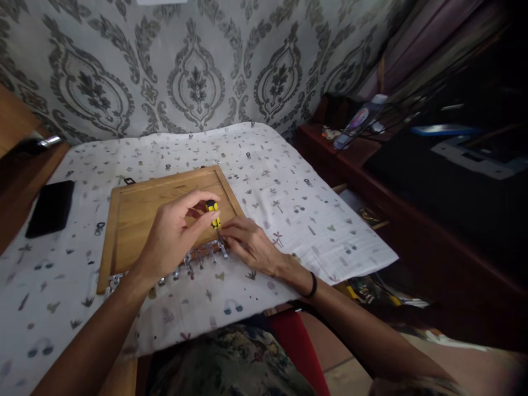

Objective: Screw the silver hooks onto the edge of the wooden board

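Note:
A wooden board with a raised frame lies on a patterned white cloth. Along its near edge runs a row of small metal hooks. My left hand is closed round the handle of a small yellow and black screwdriver, held upright with its tip down at the board's near right corner. My right hand rests on the cloth beside that corner, its fingers pinched at the rightmost hook right under the screwdriver tip. A black band circles my right wrist.
A black phone lies on the cloth at the left. A dark wooden shelf stands at the right with a bottle, cables and a printer. Patterned wallpaper rises behind the table.

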